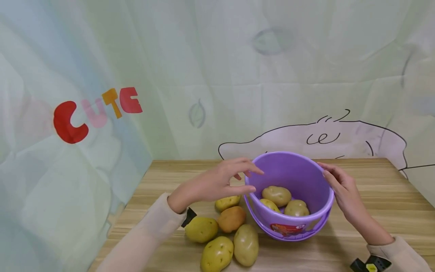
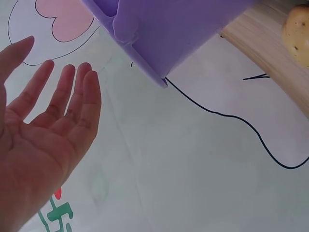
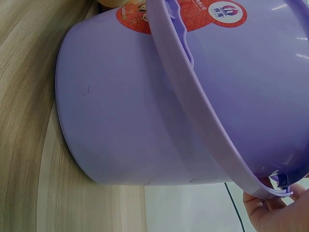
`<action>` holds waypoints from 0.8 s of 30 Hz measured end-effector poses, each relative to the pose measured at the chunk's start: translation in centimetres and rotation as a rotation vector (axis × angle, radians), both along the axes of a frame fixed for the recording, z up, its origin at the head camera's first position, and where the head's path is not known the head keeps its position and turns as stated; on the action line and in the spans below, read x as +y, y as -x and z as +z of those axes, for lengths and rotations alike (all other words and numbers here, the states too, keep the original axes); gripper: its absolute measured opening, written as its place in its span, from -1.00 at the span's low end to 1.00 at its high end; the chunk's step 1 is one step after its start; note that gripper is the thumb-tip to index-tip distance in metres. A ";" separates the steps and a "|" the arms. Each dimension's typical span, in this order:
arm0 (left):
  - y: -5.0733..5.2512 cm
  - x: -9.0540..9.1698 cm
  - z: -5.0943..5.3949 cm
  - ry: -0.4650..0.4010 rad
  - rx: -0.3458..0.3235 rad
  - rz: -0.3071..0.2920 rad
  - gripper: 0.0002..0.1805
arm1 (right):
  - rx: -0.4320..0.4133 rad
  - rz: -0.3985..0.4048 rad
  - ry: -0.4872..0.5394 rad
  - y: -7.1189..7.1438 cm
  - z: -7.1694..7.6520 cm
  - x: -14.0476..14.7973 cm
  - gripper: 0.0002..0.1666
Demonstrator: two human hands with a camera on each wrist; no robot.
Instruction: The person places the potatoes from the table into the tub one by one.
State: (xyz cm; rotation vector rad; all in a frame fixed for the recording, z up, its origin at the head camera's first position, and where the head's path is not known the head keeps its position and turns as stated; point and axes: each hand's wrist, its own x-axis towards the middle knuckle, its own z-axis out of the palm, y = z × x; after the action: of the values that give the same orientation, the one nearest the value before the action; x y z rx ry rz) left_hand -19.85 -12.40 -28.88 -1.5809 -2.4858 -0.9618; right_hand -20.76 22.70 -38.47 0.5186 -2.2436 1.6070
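A purple bucket (image 1: 289, 223) stands on the wooden table, its handle hanging down at the front. Three potatoes show inside, among them a pale one (image 1: 276, 195) and another (image 1: 296, 208) beside it. Over the bucket's left rim hovers my left hand (image 1: 219, 180), fingers spread and holding nothing; the left wrist view shows its palm (image 2: 43, 140) apart from the bucket. My right hand (image 1: 346, 190) grips the right rim with thumb and fingers. In the right wrist view, the right fingers (image 3: 258, 205) are at the rim by the handle joint.
Several potatoes lie left of the bucket, including a yellow one (image 1: 201, 229), a brownish one (image 1: 232, 219) and a pale one (image 1: 246, 245) close to the bucket. Behind the wooden table (image 1: 380, 196) hangs a printed curtain (image 1: 210, 56), with another side on the left.
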 end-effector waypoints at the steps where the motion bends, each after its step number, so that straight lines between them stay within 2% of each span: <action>1: -0.1 -0.2 -0.1 -0.003 0.004 0.006 -0.60 | -0.001 0.001 0.000 0.0 0.0 0.0 -0.55; 9: -0.9 -2.4 -0.5 0.011 0.026 0.075 -0.57 | 0.001 0.005 0.007 0.1 -0.2 -0.1 -0.56; 14: -1.3 -3.6 -0.7 0.028 0.007 0.117 -0.54 | 0.003 0.004 0.013 0.1 -0.1 -0.1 -0.56; 19: -1.6 -4.3 -1.0 0.051 0.020 0.139 -0.56 | -0.004 0.020 0.042 0.1 -0.2 -0.1 -0.59; 24: -2.1 -4.9 -1.2 0.077 0.034 0.178 -0.55 | -0.006 0.021 0.018 0.1 -0.2 0.1 -0.56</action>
State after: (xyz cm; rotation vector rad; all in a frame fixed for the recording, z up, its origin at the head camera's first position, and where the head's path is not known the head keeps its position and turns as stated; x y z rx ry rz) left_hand -17.73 -17.32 -30.04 -1.3536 -2.6156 -0.8178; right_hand -20.86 22.78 -38.63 0.5347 -2.2334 1.6400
